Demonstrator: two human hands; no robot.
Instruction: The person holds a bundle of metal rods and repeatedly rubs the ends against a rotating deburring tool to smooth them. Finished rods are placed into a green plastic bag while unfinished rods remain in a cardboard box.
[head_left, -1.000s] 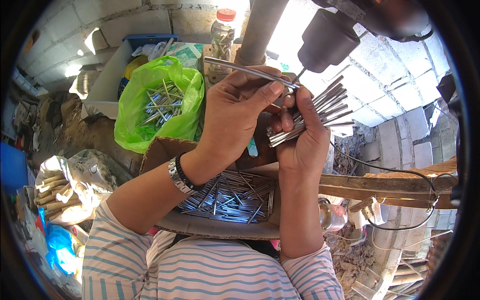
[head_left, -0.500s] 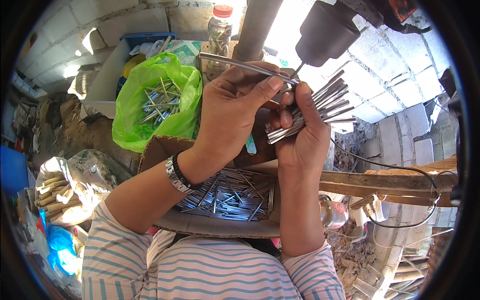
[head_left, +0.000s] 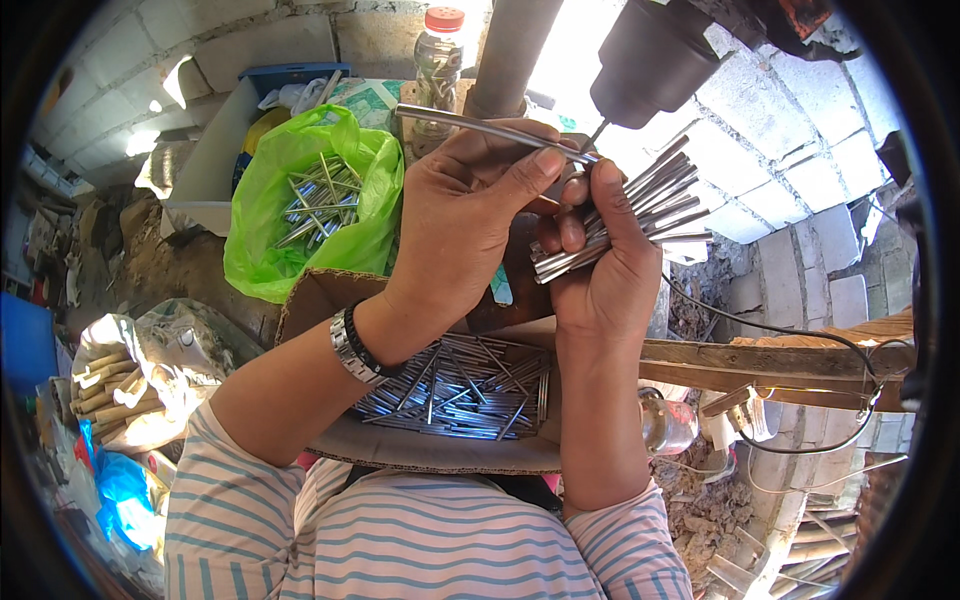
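Note:
Pinched between the thumb and fingers of my left hand (head_left: 450, 235) is a slim shiny metal tube (head_left: 455, 119), slanting down to the right. Its right end lies by the thumb and fingertips of my right hand (head_left: 608, 275), just below a thin drill bit (head_left: 600, 134). Whether the bit touches the tube I cannot tell. A dark drill chuck (head_left: 655, 68) holds the bit. My right hand also grips a bundle of similar metal tubes (head_left: 668, 198), fanned out to the right. Under my forearms, many loose tubes (head_left: 455, 395) fill a cardboard box (head_left: 420, 452).
A bright green plastic bag (head_left: 258, 235) with more tubes stands left of my hands, before a pale bin (head_left: 200, 190). Behind them are a red-capped bottle (head_left: 438, 75) and a metal column (head_left: 512, 50). A wooden beam (head_left: 740, 370) and black cable (head_left: 800, 338) lie right.
Almost nothing differs. The drill chuck and bit sit very slightly higher in the picture, and both hands keep their hold on the tubes.

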